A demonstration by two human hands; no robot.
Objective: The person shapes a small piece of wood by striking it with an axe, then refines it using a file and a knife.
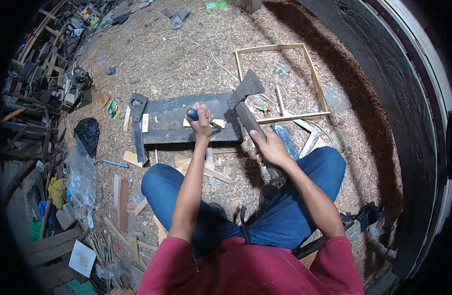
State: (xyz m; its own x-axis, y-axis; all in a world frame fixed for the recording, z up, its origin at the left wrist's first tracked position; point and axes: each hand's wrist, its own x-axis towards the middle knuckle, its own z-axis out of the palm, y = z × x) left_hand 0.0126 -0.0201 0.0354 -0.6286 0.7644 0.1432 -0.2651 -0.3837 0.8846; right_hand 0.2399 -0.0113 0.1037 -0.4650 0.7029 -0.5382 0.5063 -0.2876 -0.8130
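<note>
1. The left hand (202, 123) is closed in a fist around a chisel (193, 114) with a rounded dark-blue handle, held upright over a small pale wood strip (217, 122) that lies on the dark block (172, 118).
2. The right hand (271, 147) is wrapped tight around the long wooden haft of a hatchet (245, 91), whose broad, dull grey head hangs above the right end of the block, just right of the chisel.
3. Judging by this pose, the step in hand looks like chiselling: the hatchet serves as a mallet, raised before a blow.
4. The next move would call for a short, square tap on the chisel's top, with the left hand keeping the blade steady on the strip.
5. The block is flat, rectangular and dark, lying straight ahead beyond the knees in blue jeans.
6. A thin pale wooden frame (280, 81) lies far right on a floor thick with shavings; a handsaw (137, 125) rests at the block's left end.
</note>
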